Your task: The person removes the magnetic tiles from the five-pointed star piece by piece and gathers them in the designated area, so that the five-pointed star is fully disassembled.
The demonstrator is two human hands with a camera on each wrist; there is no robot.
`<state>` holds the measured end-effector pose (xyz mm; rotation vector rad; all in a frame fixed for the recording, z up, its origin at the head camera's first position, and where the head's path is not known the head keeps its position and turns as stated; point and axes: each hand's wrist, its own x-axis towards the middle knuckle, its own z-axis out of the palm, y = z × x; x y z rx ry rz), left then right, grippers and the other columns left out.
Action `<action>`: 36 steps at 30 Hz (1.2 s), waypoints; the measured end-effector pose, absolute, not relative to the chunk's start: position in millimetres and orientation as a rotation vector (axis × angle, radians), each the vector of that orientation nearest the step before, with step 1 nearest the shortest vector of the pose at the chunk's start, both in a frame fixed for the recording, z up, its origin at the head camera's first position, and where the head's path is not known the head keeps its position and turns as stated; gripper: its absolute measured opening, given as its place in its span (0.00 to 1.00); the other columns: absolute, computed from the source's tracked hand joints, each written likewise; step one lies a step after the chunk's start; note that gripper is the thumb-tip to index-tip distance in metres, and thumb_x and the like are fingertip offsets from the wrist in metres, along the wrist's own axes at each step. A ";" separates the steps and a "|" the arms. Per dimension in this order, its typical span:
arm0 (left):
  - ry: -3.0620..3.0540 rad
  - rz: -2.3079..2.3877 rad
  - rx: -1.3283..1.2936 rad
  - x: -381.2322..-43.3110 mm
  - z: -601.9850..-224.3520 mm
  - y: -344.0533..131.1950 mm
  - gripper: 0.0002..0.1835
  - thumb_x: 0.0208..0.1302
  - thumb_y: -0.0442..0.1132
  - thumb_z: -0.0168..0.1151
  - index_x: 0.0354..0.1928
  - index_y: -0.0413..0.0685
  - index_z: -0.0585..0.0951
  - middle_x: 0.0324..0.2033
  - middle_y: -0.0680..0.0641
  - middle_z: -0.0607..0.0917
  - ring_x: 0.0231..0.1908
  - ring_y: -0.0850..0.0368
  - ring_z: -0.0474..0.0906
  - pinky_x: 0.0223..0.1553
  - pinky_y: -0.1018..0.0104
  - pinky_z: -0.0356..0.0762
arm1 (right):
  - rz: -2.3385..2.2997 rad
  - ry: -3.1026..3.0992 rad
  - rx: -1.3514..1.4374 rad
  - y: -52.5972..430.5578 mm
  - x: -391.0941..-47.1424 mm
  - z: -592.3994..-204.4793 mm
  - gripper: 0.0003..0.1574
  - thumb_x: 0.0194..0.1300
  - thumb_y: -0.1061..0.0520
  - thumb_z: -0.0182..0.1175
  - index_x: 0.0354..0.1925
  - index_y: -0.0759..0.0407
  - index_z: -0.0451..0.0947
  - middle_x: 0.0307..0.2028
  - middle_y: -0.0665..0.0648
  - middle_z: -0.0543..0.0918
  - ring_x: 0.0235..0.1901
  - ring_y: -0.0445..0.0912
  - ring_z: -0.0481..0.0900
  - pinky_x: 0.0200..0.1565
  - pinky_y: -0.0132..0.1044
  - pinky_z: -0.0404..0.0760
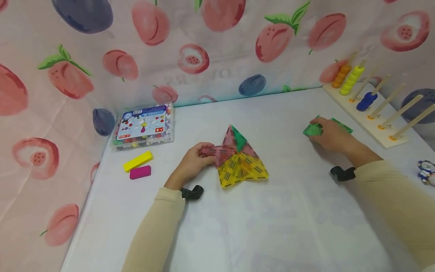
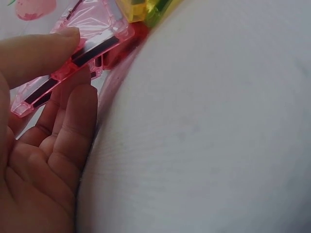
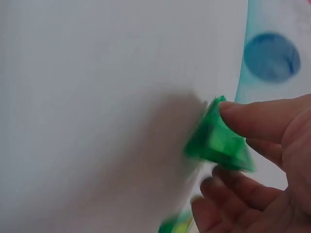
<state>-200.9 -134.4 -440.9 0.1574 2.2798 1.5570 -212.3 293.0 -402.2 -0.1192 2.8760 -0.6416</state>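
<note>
My left hand (image 1: 191,165) pinches a pink magnetic tile (image 2: 92,22) at the left point of a star-like magnetic tile build (image 1: 239,170). That build has pink tiles at the back and left, a green tile (image 1: 239,139) at the back and yellow tiles at the front. Over to the right, my right hand (image 1: 334,136) holds a small green triangular magnetic tile piece (image 3: 219,138) between thumb and fingers. Another green tile (image 1: 342,125) shows just beyond that hand, partly hidden by it.
On the left lie a clear box of beads (image 1: 144,126), a yellow block (image 1: 138,161) and a magenta block (image 1: 140,172). A wooden peg board (image 1: 370,121) with coloured beads stands at the back right. Patterned chips (image 1: 426,170) lie at the right edge.
</note>
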 end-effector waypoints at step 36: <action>2.250 1.534 0.175 -187.6 -408.4 -128.6 0.24 0.55 0.39 0.64 0.55 0.48 0.70 0.43 0.48 0.78 0.38 0.54 0.73 0.41 0.62 0.73 | -0.479 2.798 -0.209 332.1 -242.7 -411.8 0.53 0.50 0.32 0.59 0.61 0.66 0.58 0.58 0.75 0.58 0.56 0.68 0.53 0.53 0.62 0.52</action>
